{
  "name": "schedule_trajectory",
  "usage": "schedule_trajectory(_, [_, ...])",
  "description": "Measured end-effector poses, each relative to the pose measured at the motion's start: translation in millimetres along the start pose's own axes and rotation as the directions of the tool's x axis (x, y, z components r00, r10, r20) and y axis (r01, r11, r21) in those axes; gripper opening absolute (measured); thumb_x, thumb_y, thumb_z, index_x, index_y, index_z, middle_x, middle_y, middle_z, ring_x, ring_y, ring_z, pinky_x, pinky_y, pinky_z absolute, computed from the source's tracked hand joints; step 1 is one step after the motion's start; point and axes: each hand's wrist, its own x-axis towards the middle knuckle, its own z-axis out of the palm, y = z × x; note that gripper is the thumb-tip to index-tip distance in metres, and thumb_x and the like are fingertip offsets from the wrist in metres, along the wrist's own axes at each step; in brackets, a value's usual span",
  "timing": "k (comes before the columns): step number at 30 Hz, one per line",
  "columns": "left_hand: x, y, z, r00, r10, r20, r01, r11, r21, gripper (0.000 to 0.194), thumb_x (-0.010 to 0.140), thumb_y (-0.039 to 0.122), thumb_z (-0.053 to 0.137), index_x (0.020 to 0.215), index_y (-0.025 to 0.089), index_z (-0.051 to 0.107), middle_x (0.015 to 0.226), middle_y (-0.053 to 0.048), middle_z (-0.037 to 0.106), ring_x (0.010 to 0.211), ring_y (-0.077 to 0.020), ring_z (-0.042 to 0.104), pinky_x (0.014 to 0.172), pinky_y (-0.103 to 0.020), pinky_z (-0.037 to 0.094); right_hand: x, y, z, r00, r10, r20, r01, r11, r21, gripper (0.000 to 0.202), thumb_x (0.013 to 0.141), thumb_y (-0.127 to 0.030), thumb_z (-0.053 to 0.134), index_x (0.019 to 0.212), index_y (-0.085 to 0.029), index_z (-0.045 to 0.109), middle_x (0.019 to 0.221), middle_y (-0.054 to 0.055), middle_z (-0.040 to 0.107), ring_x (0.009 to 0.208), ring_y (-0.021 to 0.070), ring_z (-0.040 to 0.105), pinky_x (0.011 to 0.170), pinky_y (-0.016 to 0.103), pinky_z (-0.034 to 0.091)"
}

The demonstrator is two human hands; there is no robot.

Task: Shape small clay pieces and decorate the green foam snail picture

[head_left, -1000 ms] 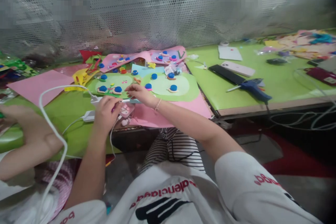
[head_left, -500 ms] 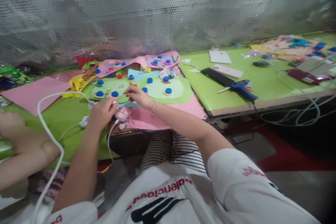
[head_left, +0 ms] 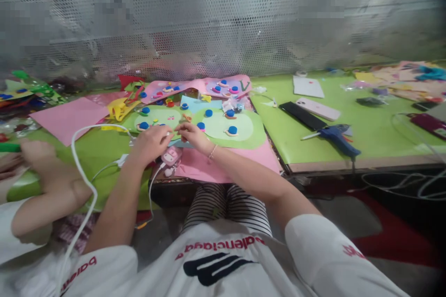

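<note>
My left hand [head_left: 152, 143] is closed, fingertips pinched around a tiny whitish bit too small to name. Close beside it, my right hand [head_left: 195, 137] also has its fingers pinched together, and what they hold is hidden. Both hover over the near edge of a green paper sheet [head_left: 258, 133], which carries pale green rounded patches and several blue domed pieces [head_left: 232, 130] with pale strips under them. A small orange-brown piece [head_left: 187, 118] lies just beyond my right fingertips. Under my hands, pink paper [head_left: 226, 162] sticks out at the table edge, beside a pink gadget [head_left: 172, 156] with a cable.
A blue glue gun [head_left: 337, 140] lies on the right table near a black slab [head_left: 301, 115] and a pink phone [head_left: 318, 108]. A white cable [head_left: 78, 167] loops past my left arm. Another person's arm [head_left: 52, 185] reaches in at left. Perforated metal [head_left: 216, 23] stands behind.
My hands have come closer together, the left shifting toward the right. The view has turned slightly left. At left, the other person's arm has moved and a green object now shows by that hand.
</note>
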Motion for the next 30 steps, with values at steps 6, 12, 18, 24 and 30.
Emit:
schedule_trajectory(6, [-7.5,1.9,1.5,0.997,-0.078,0.023,0.078,0.997,-0.006,0.024,0.090,0.031,0.039,0.097,0.018,0.058,0.096,-0.010,0.066,0.093,-0.0236,0.062,0.082,-0.035,0.048,-6.7,-2.7,3.6,0.999,0.045,0.000,-0.045,0.999,-0.006,0.013,0.079,-0.007,0.049,0.079,-0.017,0.057,0.064,-0.006,0.052,0.048,0.0047,0.045,0.050,0.019,0.039])
schedule_trajectory(12, [-31.9,-1.9,2.0,0.974,-0.132,-0.183,0.108,0.985,-0.133,0.029,0.093,0.037,0.037,0.096,0.019,0.060,0.097,-0.009,0.068,0.096,-0.0215,0.064,0.088,-0.034,0.047,-16.1,-6.9,10.0,0.993,0.104,0.056,-0.101,0.993,-0.059,0.017,0.081,-0.005,0.048,0.079,-0.018,0.058,0.065,-0.007,0.052,0.048,0.0050,0.045,0.051,0.019,0.038])
schedule_trajectory(18, [-58.1,3.4,15.5,0.914,-0.395,-0.097,0.378,0.913,-0.153,0.029,0.083,0.049,0.056,0.087,0.020,0.056,0.079,-0.005,0.068,0.071,-0.0201,0.064,0.065,-0.029,0.045,-18.4,-2.6,9.0,0.993,0.079,0.086,-0.069,0.992,-0.109,0.015,0.083,-0.008,0.049,0.081,-0.018,0.059,0.070,-0.006,0.055,0.051,0.0049,0.045,0.052,0.019,0.038])
schedule_trajectory(24, [-60.2,3.6,23.9,0.928,-0.373,-0.015,0.366,0.915,-0.172,0.025,0.086,0.044,0.051,0.078,0.021,0.054,0.077,-0.005,0.067,0.074,-0.0200,0.063,0.069,-0.030,0.043,-18.0,-0.6,8.6,0.992,0.078,0.101,-0.067,0.992,-0.108,0.015,0.083,-0.007,0.049,0.082,-0.017,0.060,0.068,-0.006,0.055,0.050,0.0049,0.044,0.052,0.019,0.037])
schedule_trajectory(30, [-60.9,4.9,16.0,0.933,-0.355,0.055,0.358,0.910,-0.209,0.025,0.086,0.044,0.051,0.076,0.021,0.055,0.074,-0.003,0.067,0.070,-0.0187,0.062,0.068,-0.029,0.043,-17.9,-0.2,8.7,0.991,0.077,0.111,-0.061,0.989,-0.136,0.015,0.083,-0.008,0.048,0.084,-0.018,0.060,0.069,-0.005,0.055,0.050,0.0055,0.044,0.052,0.020,0.038])
